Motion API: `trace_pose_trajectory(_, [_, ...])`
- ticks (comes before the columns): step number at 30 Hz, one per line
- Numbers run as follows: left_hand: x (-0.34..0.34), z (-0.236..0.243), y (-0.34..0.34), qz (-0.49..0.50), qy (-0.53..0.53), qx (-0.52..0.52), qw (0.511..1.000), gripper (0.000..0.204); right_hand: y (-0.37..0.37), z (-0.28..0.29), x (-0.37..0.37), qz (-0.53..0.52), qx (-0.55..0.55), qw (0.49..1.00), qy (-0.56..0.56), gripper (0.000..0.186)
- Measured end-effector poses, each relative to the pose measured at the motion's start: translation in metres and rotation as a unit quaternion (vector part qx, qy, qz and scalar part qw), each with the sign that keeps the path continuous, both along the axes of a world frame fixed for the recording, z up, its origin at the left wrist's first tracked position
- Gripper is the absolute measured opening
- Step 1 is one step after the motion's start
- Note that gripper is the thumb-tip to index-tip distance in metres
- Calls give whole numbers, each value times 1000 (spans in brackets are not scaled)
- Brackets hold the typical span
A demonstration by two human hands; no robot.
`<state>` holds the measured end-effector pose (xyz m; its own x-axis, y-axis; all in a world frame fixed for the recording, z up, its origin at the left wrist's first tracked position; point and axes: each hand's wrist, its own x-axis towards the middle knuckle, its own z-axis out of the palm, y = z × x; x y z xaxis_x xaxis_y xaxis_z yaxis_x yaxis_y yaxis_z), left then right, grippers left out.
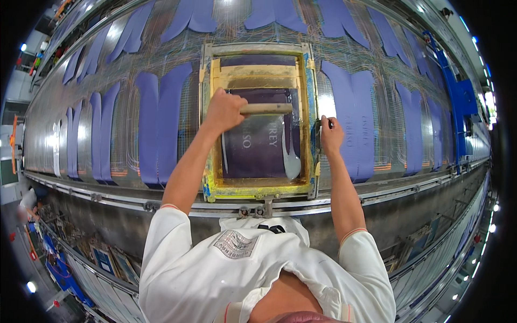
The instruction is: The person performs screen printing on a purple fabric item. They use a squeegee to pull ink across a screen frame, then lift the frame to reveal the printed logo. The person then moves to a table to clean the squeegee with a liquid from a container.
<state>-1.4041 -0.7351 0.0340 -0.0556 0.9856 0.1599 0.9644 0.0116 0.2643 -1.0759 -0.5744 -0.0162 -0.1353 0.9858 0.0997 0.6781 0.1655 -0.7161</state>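
Observation:
A screen-printing frame (207, 161) with yellow-stained edges lies on a long printing table. My left hand (226, 110) is closed on the left end of a pale squeegee (269, 107), which lies crosswise over the upper part of the dark mesh (253, 159). Pale ink streaks the mesh, mostly along its right side, and faint lettering shows through it. My right hand (332, 132) is closed on the frame's right edge, around a small dark part that is mostly hidden. Purple fabric pieces (361, 102) lie flat on either side of the frame, the nearest right one printed.
More purple pieces (183, 13) line the table (48, 140). A metal rail (151, 205) runs along its near edge. A blue machine (460, 118) stands at the right. Screens (105, 255) are stored below left. A person (29, 202) in white is at the far left.

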Motion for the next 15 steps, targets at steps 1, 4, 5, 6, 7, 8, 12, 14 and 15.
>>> trace_pose_trajectory(1, [-8,4,12,-2,-7,4,1000,25,1,-1,0,3,6,1000,3,40])
trace_pose_trajectory(4, [-18,0,24,10,-27,31,999,25,-1,-2,-2,1,1,1000,6,38])
trace_pose_trajectory(5, [-14,-2,23,10,-20,36,999,25,-2,-5,-2,-2,2,1000,6,38])
trace_pose_trajectory(6, [-7,-6,18,12,-13,42,999,25,1,-9,-2,6,7,1000,20,38])
trace_pose_trajectory(7, [1,-9,11,18,-6,48,999,24,7,-10,-4,17,12,999,34,37])
trace_pose_trajectory(8, [15,-15,-4,21,16,61,998,24,11,-13,-3,30,14,998,47,36])
trace_pose_trajectory(12, [103,-52,-104,44,13,146,988,29,18,-9,-1,24,-43,997,65,35])
trace_pose_trajectory(14, [138,-51,-143,53,6,161,985,29,33,-16,6,28,-13,995,99,35])
trace_pose_trajectory(15, [150,-46,-159,68,-7,151,986,29,34,-4,2,22,-57,992,110,34])
